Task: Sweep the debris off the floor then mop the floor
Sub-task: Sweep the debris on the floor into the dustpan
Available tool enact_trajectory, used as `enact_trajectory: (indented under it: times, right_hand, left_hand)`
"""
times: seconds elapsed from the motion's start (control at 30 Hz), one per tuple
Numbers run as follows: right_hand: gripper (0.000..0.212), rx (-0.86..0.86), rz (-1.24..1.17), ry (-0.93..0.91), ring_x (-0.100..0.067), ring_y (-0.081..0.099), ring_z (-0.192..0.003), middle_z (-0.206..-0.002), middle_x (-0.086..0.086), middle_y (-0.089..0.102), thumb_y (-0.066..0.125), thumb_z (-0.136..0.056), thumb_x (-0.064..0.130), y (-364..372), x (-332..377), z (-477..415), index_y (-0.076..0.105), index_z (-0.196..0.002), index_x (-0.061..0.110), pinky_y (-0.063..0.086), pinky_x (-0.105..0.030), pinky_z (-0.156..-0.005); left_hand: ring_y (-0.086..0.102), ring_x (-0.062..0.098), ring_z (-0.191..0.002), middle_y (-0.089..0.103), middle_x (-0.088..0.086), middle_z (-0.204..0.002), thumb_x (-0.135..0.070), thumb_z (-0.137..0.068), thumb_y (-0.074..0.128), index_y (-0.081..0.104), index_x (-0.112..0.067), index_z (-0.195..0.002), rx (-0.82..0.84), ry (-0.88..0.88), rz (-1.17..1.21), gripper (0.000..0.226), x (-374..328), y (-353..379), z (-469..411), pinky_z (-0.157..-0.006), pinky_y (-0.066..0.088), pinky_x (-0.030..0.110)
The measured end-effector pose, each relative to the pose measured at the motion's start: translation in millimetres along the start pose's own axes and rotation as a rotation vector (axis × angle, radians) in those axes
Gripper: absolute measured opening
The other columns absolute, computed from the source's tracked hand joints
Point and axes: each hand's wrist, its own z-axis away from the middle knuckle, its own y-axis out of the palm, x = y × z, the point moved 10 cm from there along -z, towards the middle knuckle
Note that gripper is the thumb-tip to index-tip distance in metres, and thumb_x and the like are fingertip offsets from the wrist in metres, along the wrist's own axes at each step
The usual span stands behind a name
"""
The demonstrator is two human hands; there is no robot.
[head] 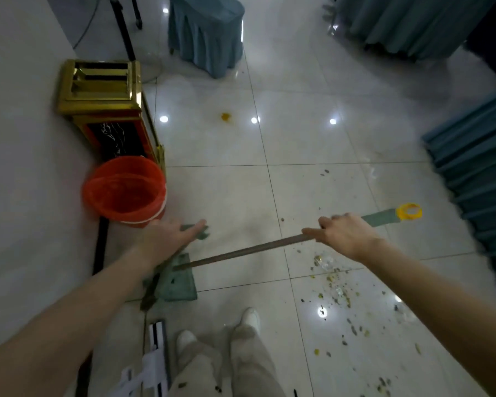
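Brown pole wrapped by right hand fingers; left hand fingers straight, over green handle.

We log one view only: a head-worn wide-angle camera, looking forward and steeply down at the tiled floor, our own shoes at the lower edge.

Glossy white tile floor: debris scattered around 4 o'clock, orange bucket at 9, gold bin at 10, yellowish blob at 12, maybe a spill.
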Motion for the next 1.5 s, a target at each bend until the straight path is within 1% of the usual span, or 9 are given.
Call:
enact_trajectory:
  times: [0.2, 0.4, 0.6, 0.77, 0.87, 1.07, 1.17, 1.4, 1.5]
  right_hand:
    - [0.054, 0.057, -0.034, 0.211, -0.016, 0.059, -0.083, -0.105, 0.001, 0.054, 0.045, -0.101, 0.029, 79, -38, 36, 0.022, -0.15, 0.037, 0.046, -0.029, -0.064]
    - [0.044, 0.08, -0.119, 0.394, -0.017, 0.062, -0.078, -0.099, 0.001, 0.056, 0.053, -0.098, 0.023, 86, -55, 36, 0.04, -0.138, 0.034, 0.046, -0.029, -0.061]
    - [0.024, 0.145, -0.37, 0.658, -0.019, 0.062, -0.087, -0.104, -0.002, 0.058, 0.055, -0.096, 0.022, 117, -73, 22, 0.057, -0.12, 0.02, 0.052, -0.03, -0.072]
    - [0.031, 0.391, -0.824, 0.538, -0.026, 0.062, -0.1, -0.119, -0.01, 0.055, 0.047, -0.095, 0.008, 183, -95, -9, 0.049, -0.126, 0.01, 0.056, -0.033, -0.081]
    - [0.028, 0.444, -1.177, 0.526, -0.031, 0.061, -0.09, -0.113, -0.011, 0.045, 0.042, -0.095, 0.001, 208, -107, -22, 0.047, -0.121, 0.009, 0.062, -0.037, -0.06]
    - [0.019, 0.301, -1.136, 0.645, -0.026, 0.06, -0.088, -0.108, -0.014, 0.059, 0.055, -0.093, 0.009, 237, -182, -46, 0.056, -0.112, 0.005, 0.048, -0.028, -0.06]
    - [0.022, 0.195, -1.163, 0.711, -0.028, 0.062, -0.092, -0.107, -0.015, 0.063, 0.058, -0.088, 0.006, 241, -223, -54, 0.059, -0.11, 0.005, 0.048, -0.03, -0.07]
    - [0.045, 0.122, -1.324, 0.808, -0.031, 0.059, -0.075, -0.1, -0.016, 0.06, 0.039, -0.1, 0.016, 257, -283, -71, 0.031, -0.143, 0.028, 0.054, -0.037, -0.063]
    - [0.039, 0.045, -1.356, 0.896, -0.032, 0.059, -0.083, -0.106, -0.018, 0.062, 0.045, -0.099, 0.02, 247, -309, -92, 0.04, -0.137, 0.018, 0.056, -0.046, -0.074]
  left_hand:
    - [0.052, 0.027, -0.051, 0.05, 0.009, -0.07, -0.017, -0.077, 0.077, 0.052, -0.023, -0.135, 0.109, -0.216, 0.063, 0.064, 59, 23, 50, -0.037, 0.033, 0.03]
    - [0.049, 0.024, -0.042, 0.054, 0.01, -0.068, -0.033, -0.098, 0.034, 0.046, -0.015, -0.128, 0.017, -0.097, 0.151, 0.037, 8, 12, -7, -0.034, 0.043, 0.028]
    - [0.045, 0.023, -0.035, 0.055, 0.009, -0.066, -0.04, -0.095, 0.034, 0.067, -0.01, -0.114, 0.003, -0.053, 0.194, 0.049, -18, 1, -75, -0.032, 0.031, 0.021]
    - [0.041, 0.017, -0.034, 0.052, 0.006, -0.062, -0.042, -0.101, 0.027, 0.062, -0.01, -0.122, 0.089, 0.008, 0.154, 0.051, -28, 17, -139, -0.036, 0.025, 0.021]
    - [0.036, 0.016, -0.033, 0.053, 0.006, -0.057, -0.044, -0.102, 0.003, 0.059, -0.011, -0.118, 0.08, 0.042, 0.175, 0.067, -35, 18, -185, -0.04, 0.017, 0.018]
    - [0.045, 0.025, -0.034, 0.057, 0.013, -0.067, -0.023, -0.101, 0.035, 0.051, -0.009, -0.124, 0.031, 0.133, 0.048, 0.031, -44, 39, -278, -0.032, 0.034, 0.026]
    - [0.055, 0.027, -0.046, 0.057, 0.01, -0.08, -0.031, -0.092, 0.059, 0.045, -0.014, -0.139, 0.217, 0.038, 0.04, 0.052, -37, 59, -326, -0.039, 0.043, 0.032]
    - [0.047, 0.017, -0.054, 0.045, -0.002, -0.091, -0.051, -0.097, 0.029, 0.018, -0.03, -0.151, 0.328, -0.029, 0.068, 0.059, -25, 92, -428, -0.044, 0.032, 0.031]
    - [0.041, 0.019, -0.04, 0.045, 0.001, -0.08, -0.04, -0.087, 0.063, 0.033, -0.024, -0.144, 0.348, 0.06, 0.102, 0.067, -23, 104, -471, -0.034, 0.036, 0.028]
